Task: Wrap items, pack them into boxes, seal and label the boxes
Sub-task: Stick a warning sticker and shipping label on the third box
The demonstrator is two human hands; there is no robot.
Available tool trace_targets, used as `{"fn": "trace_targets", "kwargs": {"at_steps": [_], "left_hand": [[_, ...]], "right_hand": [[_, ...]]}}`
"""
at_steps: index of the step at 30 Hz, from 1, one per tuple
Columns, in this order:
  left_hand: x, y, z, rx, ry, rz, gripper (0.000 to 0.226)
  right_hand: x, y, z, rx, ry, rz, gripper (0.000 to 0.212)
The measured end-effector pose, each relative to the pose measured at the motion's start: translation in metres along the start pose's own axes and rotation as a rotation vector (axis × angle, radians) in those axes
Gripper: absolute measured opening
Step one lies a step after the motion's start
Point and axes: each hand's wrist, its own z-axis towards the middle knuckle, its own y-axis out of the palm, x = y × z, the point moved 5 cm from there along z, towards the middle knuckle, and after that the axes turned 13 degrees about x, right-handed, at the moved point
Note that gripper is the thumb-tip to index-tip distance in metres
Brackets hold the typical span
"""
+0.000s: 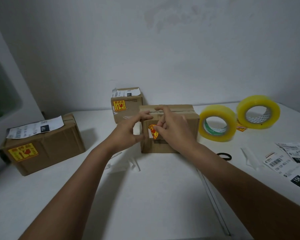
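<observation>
A taped cardboard box (184,118) stands in the middle of the white table (145,196). In front of its near face my right hand (173,129) pinches a yellow-and-red fragile sticker (152,131). My left hand (128,130) pinches the white backing paper (137,129) to the left of the sticker, with its fingertips at the box's upper left corner. Whether the sticker touches the box face I cannot tell.
Two sealed, labelled boxes stand nearby: a large one (47,146) at the left and a small one (128,104) at the back. Two yellow tape rolls (216,125) (258,113) stand at the right. Shipping labels (291,163), a black band (224,155) and backing strips (126,165) lie on the table.
</observation>
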Motion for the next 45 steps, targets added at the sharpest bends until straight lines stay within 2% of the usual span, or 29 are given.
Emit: {"fn": "trace_targets", "kwargs": {"at_steps": [5, 11, 16, 31, 40, 45], "left_hand": [[0.0025, 0.0003, -0.0027, -0.013, -0.007, 0.039, 0.065], [0.0089, 0.0019, -0.0023, 0.148, 0.022, 0.147, 0.045], [0.0063, 0.0025, -0.0016, 0.191, 0.011, 0.115, 0.034], [0.0052, 0.0007, -0.0005, 0.185, 0.016, 0.124, 0.035], [0.0015, -0.0001, 0.0016, 0.21, 0.011, 0.113, 0.036], [0.0019, -0.0007, 0.0043, 0.206, 0.011, 0.145, 0.035]], "right_hand": [[-0.0029, 0.0026, 0.0011, -0.014, -0.002, -0.054, 0.053], [-0.0027, 0.0041, 0.003, -0.012, 0.039, -0.061, 0.038], [-0.0041, 0.004, 0.002, 0.006, 0.01, -0.115, 0.034], [-0.0032, 0.0045, -0.0016, 0.038, -0.065, -0.151, 0.038], [-0.0011, 0.0072, -0.0023, 0.052, -0.131, -0.214, 0.049], [-0.0065, 0.0091, -0.003, 0.105, -0.248, -0.317, 0.047]]}}
